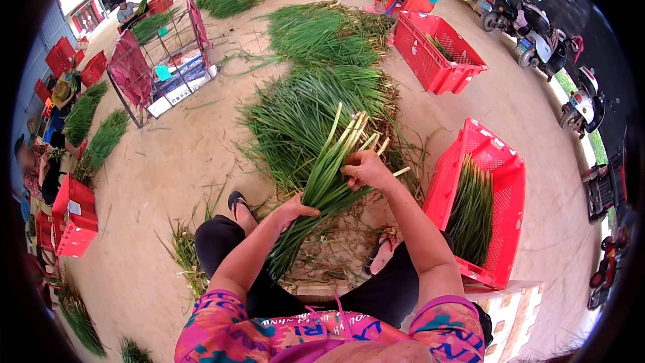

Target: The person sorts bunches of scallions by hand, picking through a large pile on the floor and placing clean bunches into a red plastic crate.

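- The step in hand looks like gathering and evening up one bundle of long green scallions with pale stalk ends (322, 185), held over the lap, pale ends pointing to 1 o'clock.
- The left hand (293, 210) is clenched around the bundle's leafy middle; the right hand (366, 169) pinches the stalks nearer the pale ends, fingers closed on them.
- Next move, I judge, calls for a firm left-hand hold while loose stalks are squared (several stick out).
- Counted: one loose scallion heap on the ground (302, 117) at 12 o'clock; one red plastic crate (500, 168) at 3 o'clock, part-filled.
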`<state>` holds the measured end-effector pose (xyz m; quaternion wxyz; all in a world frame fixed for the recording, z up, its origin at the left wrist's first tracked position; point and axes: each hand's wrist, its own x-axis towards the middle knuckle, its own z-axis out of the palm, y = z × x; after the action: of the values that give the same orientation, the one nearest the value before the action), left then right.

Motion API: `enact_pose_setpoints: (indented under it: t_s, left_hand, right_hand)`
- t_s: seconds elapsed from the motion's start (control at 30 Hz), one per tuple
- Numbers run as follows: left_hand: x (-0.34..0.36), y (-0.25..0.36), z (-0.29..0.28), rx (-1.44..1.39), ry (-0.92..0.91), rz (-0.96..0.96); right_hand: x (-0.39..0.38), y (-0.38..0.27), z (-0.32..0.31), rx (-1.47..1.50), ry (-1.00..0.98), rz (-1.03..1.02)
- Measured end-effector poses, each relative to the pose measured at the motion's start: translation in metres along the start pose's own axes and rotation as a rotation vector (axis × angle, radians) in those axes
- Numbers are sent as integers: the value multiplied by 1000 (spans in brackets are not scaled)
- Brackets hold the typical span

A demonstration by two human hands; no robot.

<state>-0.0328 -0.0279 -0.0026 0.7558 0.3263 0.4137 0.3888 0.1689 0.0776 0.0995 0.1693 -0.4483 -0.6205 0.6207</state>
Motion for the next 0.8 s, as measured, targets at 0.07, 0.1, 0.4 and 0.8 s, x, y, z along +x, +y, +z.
enact_pose_setpoints:
  t_s: [0.07,0.1,0.4,0.8]
  left_hand:
    - [-2,3,-1,39,-28,21]
    - [-2,4,-1,59,-43,30]
    - [-2,3,-2,22,-92,35]
    - [-3,2,-10,85,-118,40]
  right_hand:
    - [0,-3,0,-13,0,4]
    - [0,-3,-1,-20,0,6]
    - [-8,0,-31,661,91,122]
    - [-42,-3,-121,1105,534,-218]
